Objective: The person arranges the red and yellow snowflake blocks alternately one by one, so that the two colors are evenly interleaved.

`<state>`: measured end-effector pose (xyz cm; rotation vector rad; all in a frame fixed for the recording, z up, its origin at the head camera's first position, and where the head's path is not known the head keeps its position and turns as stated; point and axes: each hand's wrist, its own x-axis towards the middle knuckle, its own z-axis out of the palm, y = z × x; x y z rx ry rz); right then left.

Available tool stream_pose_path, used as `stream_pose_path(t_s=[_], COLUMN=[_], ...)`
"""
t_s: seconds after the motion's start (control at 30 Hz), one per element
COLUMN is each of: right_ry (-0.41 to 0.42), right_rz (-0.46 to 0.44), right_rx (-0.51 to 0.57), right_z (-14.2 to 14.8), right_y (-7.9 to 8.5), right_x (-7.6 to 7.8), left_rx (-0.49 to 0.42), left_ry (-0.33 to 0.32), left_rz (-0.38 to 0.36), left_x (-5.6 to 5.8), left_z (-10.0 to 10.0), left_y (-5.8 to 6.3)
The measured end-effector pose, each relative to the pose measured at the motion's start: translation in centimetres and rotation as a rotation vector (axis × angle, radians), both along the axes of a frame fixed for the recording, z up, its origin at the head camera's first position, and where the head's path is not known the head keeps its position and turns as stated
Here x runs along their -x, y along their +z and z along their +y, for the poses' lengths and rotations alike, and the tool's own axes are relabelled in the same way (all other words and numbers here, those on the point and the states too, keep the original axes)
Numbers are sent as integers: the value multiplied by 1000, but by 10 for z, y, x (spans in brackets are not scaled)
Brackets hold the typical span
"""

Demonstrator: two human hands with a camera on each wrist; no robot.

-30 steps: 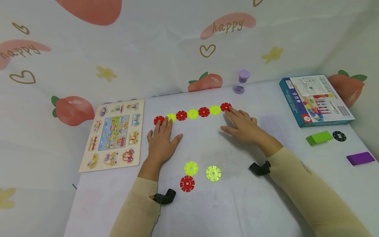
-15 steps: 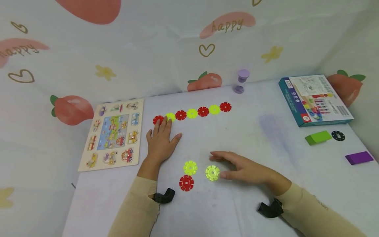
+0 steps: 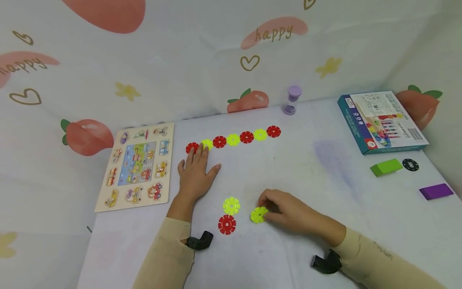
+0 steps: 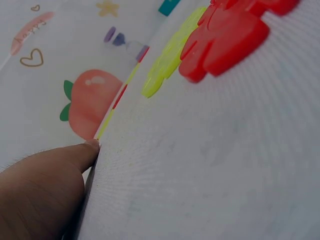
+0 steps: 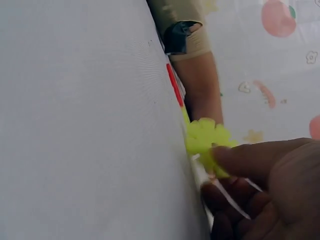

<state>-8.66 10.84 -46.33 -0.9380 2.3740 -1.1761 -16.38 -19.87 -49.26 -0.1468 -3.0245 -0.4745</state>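
My right hand (image 3: 288, 210) pinches a yellow notched plastic disc (image 3: 258, 215) between thumb and fingers, its edge tipped up off the table in the right wrist view. To its left lie another yellow disc (image 3: 231, 206) and a red disc (image 3: 227, 224), edges close together. Farther back, a row of alternating red and yellow discs (image 3: 233, 139) runs across the table. My left hand (image 3: 195, 172) rests flat with spread fingers, fingertips over the two leftmost discs of that row, partly covering the red one (image 3: 192, 148) and the yellow one (image 3: 207, 144).
A wooden picture puzzle board (image 3: 137, 164) lies at the left. At the back stands a purple sand timer (image 3: 292, 99). On the right are a boxed toy set (image 3: 384, 120), a green block (image 3: 386, 167), a black round chip (image 3: 410, 164) and a purple block (image 3: 436, 192).
My right hand has left the right end of the row, come down toward the loose discs, and taken the right-hand yellow disc. The left hand has stayed in place.
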Motion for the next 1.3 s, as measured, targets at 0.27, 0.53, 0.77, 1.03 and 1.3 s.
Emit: stream_pose_path(t_s=[0.27, 0.53, 0.77, 1.03, 1.3], right_ry=[-75, -507, -693, -761, -470], right_rz=[-113, -271, -422, -102, 121], right_rx=[192, 235, 259, 82, -330], right_z=[16, 50, 65, 75, 72], right_y=[5, 1, 0, 1, -10], right_x=[32, 101, 130, 127, 140], left_rx=[-5, -4, -3, 9, 7], left_ry=[0, -4, 4, -7, -3], left_rz=[-14, -15, -14, -2, -9], left_x=[-1, 1, 0, 1, 0], left_z=[1, 1, 0, 1, -2], left_y=[3, 2, 1, 0, 0])
